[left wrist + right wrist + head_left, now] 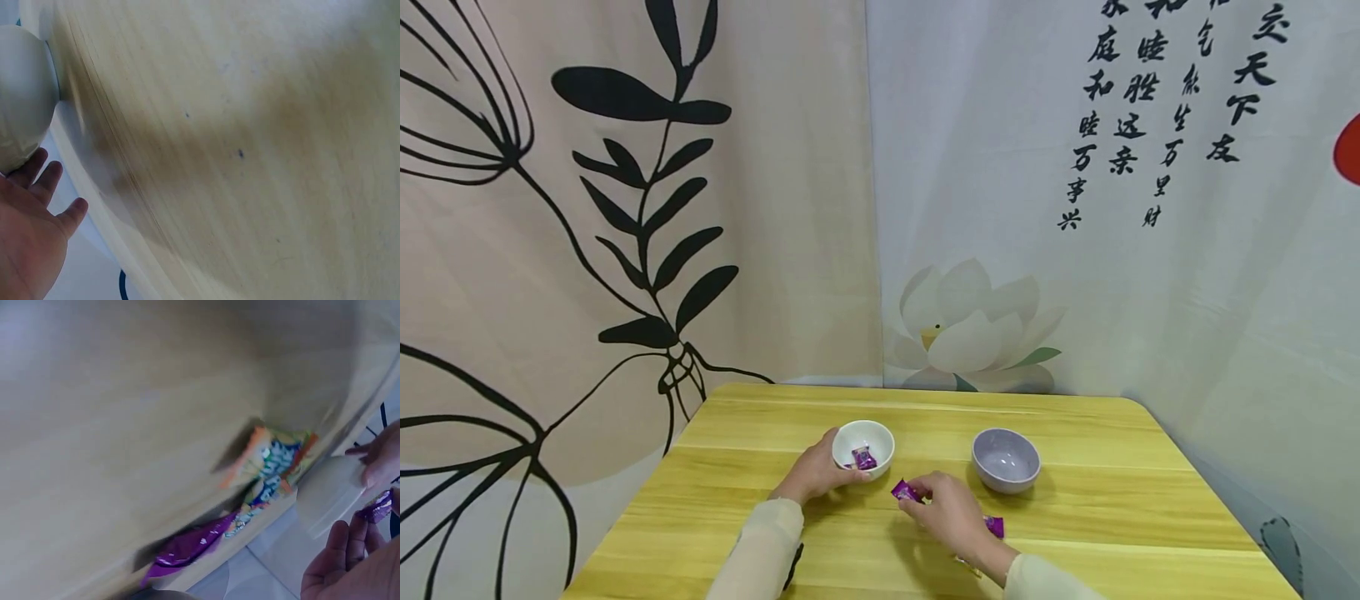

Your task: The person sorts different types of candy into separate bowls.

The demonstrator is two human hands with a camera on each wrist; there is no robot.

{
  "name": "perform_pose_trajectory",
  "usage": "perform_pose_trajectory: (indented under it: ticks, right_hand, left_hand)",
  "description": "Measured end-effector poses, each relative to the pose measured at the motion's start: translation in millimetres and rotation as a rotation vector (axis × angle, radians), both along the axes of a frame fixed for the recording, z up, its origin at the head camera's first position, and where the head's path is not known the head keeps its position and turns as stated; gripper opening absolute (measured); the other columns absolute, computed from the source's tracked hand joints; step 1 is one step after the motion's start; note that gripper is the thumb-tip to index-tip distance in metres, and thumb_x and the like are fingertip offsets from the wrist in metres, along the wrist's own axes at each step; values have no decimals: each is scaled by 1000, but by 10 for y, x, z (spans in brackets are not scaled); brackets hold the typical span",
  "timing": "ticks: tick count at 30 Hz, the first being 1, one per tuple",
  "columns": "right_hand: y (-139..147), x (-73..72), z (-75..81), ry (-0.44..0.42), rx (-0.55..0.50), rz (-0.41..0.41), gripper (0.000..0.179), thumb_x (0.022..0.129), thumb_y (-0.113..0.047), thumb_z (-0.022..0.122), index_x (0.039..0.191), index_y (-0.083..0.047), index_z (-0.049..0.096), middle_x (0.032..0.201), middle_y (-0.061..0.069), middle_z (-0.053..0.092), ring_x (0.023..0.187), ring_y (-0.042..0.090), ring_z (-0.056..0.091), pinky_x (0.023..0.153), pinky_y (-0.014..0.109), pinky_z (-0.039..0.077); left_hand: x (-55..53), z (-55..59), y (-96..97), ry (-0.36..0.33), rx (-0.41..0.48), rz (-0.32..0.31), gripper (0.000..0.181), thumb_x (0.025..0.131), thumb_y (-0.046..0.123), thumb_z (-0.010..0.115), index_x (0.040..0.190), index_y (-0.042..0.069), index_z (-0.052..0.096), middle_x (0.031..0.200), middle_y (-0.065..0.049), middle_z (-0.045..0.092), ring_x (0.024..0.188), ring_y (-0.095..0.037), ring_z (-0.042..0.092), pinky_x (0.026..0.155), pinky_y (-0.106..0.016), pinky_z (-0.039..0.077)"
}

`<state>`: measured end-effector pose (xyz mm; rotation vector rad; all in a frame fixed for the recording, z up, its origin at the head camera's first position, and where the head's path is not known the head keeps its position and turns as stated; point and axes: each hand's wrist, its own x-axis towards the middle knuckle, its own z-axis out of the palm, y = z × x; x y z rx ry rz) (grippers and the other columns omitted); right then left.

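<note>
My left hand (822,472) grips a white bowl (868,432) from its left side, thumb along the near wall; the bowl is tilted towards me. Inside lies a purple-wrapped candy (864,458), with perhaps another partly hidden beside it. Between thumb and fingertips, my right hand (951,512) pinches another purple-wrapped candy (906,492), just right of the bowl. In the right wrist view that pinched candy (376,508) appears beside the white bowl (328,494). The left wrist view has the fingers (47,181) under the bowl's pale wall (25,94).
A lilac bowl (1006,467) stands on the wooden table (737,467), to the right beyond my right hand. Under the right forearm lie a purple-wrapped candy (190,547) and yellow-orange wrapped sweets (275,456). Behind the table hangs a printed curtain (805,208).
</note>
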<state>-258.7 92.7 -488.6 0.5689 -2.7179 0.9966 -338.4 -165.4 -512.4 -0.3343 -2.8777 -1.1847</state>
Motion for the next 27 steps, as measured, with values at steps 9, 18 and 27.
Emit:
perform_pose_trajectory:
  ticks: [9, 18, 27]
  right_hand:
    - [-170, -284, 82, -45, -68, -35, 29, 87, -35, 75, 104, -12, 77, 92, -2, 68, 81, 13, 59, 68, 33, 50]
    - [-335, -494, 169, -107, -159, -79, 25, 90, -31, 73, 102, -10, 76, 77, -9, 68, 68, 9, 57, 62, 31, 47]
    - [-526, -709, 257, -104, -164, -144, 29, 89, -34, 74, 102, -8, 77, 88, 0, 73, 77, 14, 62, 70, 36, 52]
  left_hand:
    - [12, 6, 0, -12, 21, -2, 98, 66, 53, 89, 141, 8, 43, 124, -10, 61, 107, -27, 59, 95, -52, 47]
    - [9, 5, -1, -12, 22, -16, 95, 69, 51, 88, 140, 8, 43, 120, -9, 62, 102, -24, 58, 91, -50, 49]
    - [5, 9, -6, -11, 14, -27, 93, 71, 51, 87, 140, 7, 43, 116, -7, 62, 96, -22, 57, 86, -46, 50]
